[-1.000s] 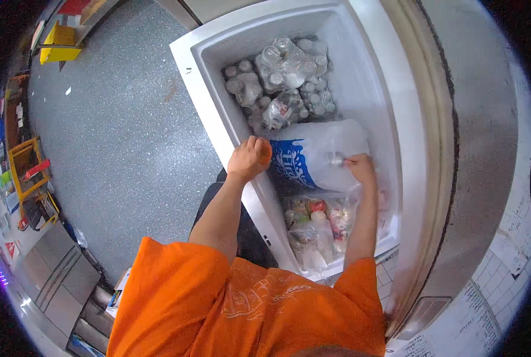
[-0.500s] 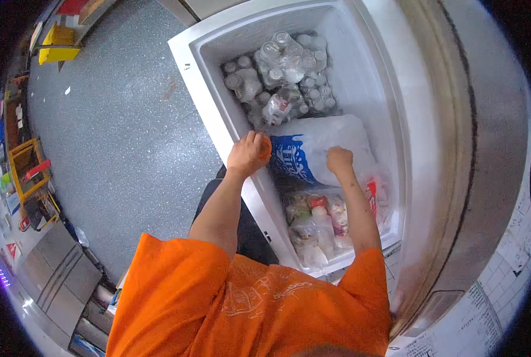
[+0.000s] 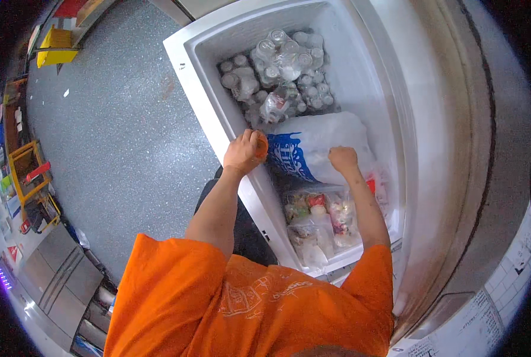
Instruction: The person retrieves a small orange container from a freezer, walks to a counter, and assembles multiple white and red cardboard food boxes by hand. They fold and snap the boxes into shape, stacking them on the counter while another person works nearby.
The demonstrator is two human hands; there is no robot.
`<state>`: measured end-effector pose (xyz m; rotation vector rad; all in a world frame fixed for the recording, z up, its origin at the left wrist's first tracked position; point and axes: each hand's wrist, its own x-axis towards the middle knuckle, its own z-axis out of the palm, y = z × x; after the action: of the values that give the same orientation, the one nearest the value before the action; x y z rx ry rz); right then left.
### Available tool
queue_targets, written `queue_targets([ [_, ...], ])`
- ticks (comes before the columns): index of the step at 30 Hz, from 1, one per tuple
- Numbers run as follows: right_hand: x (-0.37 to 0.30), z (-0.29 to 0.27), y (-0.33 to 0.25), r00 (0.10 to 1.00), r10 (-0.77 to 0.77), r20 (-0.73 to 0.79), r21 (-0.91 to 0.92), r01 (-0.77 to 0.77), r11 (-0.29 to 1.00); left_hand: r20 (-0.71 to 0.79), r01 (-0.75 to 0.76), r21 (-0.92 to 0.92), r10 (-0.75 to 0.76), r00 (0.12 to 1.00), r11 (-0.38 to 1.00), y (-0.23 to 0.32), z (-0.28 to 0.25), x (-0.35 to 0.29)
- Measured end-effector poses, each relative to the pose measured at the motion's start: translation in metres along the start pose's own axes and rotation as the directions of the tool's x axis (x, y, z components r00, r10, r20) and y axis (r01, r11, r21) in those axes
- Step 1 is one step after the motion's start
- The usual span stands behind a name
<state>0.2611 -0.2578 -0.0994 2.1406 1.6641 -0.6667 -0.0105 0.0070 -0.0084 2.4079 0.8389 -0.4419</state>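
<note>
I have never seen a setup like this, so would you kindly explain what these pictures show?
There is no machine: these are a person's bare hands, seen from a wide camera on the head, looking down, which bends straight edges. The person wears an orange shirt. Inside the open white chest freezer lie plastic-wrapped packs of round-topped containers, a large whitish bag with blue print, and smaller clear bags. The left hand grips an orange cup-like thing. The right hand looks closed, over the large bag; whether it holds anything is unclear.

Observed: ahead of my right fingers (image 3: 338,157), passage between drinks (image 3: 290,64) and freezer wall (image 3: 369,65); beneath them, the bag (image 3: 331,128) obstructs.
</note>
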Motion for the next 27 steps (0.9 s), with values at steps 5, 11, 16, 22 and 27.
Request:
queue_targets([
  [5, -0.004, 0.002, 0.026, 0.964, 0.211, 0.16, 0.235, -0.245, 0.941, -0.027, -0.022, -0.014, 0.022, 0.999, 1.0, 0.0, 0.001, 0.0],
  [11, -0.016, -0.044, 0.063, 0.883, 0.407, 0.235, 0.25, -0.459, 0.852, -0.046, -0.04, -0.021, 0.039, 0.998, 0.999, -0.001, 0.002, -0.001],
  [16, -0.032, -0.11, 0.056, 0.936, 0.311, 0.168, 0.437, -0.353, 0.827, -0.053, -0.029, 0.009, 0.029, 0.998, 1.0, -0.004, 0.009, 0.0],
  [22, -0.011, -0.183, -0.053, 0.993, 0.031, 0.115, 0.41, -0.076, 0.909, -0.084, -0.031, -0.033, 0.028, 0.996, 0.999, -0.001, 0.005, -0.002],
  [27, 0.011, -0.214, -0.137, 0.996, 0.081, 0.046, 0.235, -0.09, 0.968, -0.081, -0.055, -0.037, 0.052, 0.995, 0.998, 0.001, 0.0, -0.002],
])
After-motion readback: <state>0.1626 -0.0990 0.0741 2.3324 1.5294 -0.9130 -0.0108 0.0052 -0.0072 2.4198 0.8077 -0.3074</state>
